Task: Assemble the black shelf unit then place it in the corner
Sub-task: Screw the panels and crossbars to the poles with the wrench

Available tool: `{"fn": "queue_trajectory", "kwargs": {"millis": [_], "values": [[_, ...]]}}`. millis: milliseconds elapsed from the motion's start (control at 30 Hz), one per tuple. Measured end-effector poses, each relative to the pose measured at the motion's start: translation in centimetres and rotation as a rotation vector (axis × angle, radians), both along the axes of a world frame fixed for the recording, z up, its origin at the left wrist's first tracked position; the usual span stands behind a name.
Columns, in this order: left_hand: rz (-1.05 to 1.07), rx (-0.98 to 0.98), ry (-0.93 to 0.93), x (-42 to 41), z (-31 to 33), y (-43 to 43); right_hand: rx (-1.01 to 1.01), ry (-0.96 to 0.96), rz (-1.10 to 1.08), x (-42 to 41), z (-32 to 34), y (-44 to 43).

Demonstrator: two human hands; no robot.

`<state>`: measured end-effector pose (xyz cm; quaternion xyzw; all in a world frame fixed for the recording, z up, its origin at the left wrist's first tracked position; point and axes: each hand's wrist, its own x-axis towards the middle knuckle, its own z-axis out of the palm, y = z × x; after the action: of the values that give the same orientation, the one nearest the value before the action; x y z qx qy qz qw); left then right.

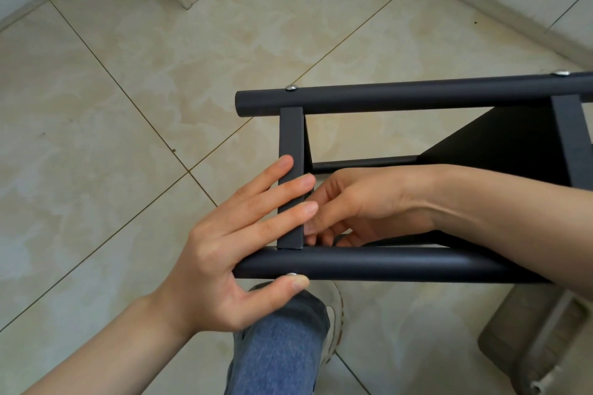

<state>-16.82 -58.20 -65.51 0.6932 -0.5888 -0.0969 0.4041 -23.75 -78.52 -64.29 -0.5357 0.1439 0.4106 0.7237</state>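
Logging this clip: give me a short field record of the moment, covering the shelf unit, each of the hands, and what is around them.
shelf unit: black shelf unit, tipped on its side over the tiled floor
crossbar: flat crossbar joins far tube and near tube
screws: silver far screw; near screw by the left thumb
left hand: left hand, fingers straight across the crossbar
right hand: right hand inside the frame, fingers curled behind the crossbar; anything held is hidden
below: leg in jeans, light shoe
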Motion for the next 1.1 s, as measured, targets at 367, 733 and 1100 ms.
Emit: {"fn": "queue_trajectory", "kwargs": {"millis": [367,733,1100], "values": [[0.004,-0.005,0.019,0.09,-0.07,-0.17,-0.04,0.007,0.039,0.24,0.14,0.02],[0.009,0.0,0.021,0.25,0.04,-0.37,-0.097,-0.019,0.03,0.32,-0.15,0.15],[0.009,0.001,0.023,0.34,0.01,-0.43,-0.057,-0.024,0.019,0.35,-0.37,-0.1]]}}
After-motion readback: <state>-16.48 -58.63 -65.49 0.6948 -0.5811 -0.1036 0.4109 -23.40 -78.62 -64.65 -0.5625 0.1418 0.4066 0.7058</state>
